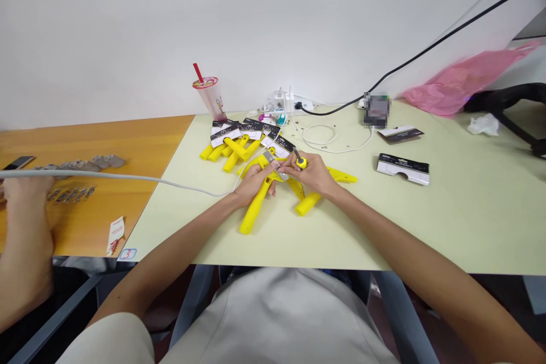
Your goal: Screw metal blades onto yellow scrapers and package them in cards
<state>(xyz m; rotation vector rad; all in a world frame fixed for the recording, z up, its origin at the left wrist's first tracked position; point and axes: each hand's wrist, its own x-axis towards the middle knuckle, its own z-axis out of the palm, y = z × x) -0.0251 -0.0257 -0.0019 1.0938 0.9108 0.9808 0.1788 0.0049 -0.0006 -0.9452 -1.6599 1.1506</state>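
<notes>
My left hand [252,183] is closed around the head of a yellow scraper [255,207], whose handle points down toward the table's front edge. A grey metal plate shows at the head, between my two hands. My right hand [313,173] is closed on a yellow-and-black screwdriver [301,162], its metal shaft pointing up and left. The right fingertips meet the scraper head by the plate; what they pinch there is too small to tell. Below my right hand lies another yellow scraper [309,203]. More yellow handles [232,151] lie piled just beyond my left hand.
Black-and-white cards [226,133] lie behind the pile; another card [403,169] is at right. Behind are a tilted cup [210,99], a power strip [290,103] and cables. A pale cable [170,183] crosses at left. Another person's arm [28,227] rests at the orange table [145,153].
</notes>
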